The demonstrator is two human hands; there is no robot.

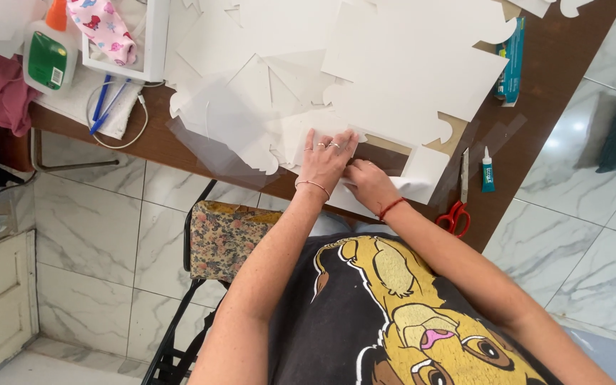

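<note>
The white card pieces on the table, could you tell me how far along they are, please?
Done: several cut white card pieces lie on the brown table, scissors set aside. In hand: left hand flattens a card piece while right hand presses its edge. Left: small glue tube lies unused.

white card sheets (408, 71) cover most of the brown table (557, 64), so both hands (326, 160) work on paper at the near edge. to the right, red-handled scissors (456, 207) and a small glue tube (488, 171) block the strip beside the cards. bare wood is free only at the far right edge, past the teal box (511, 60).
</note>
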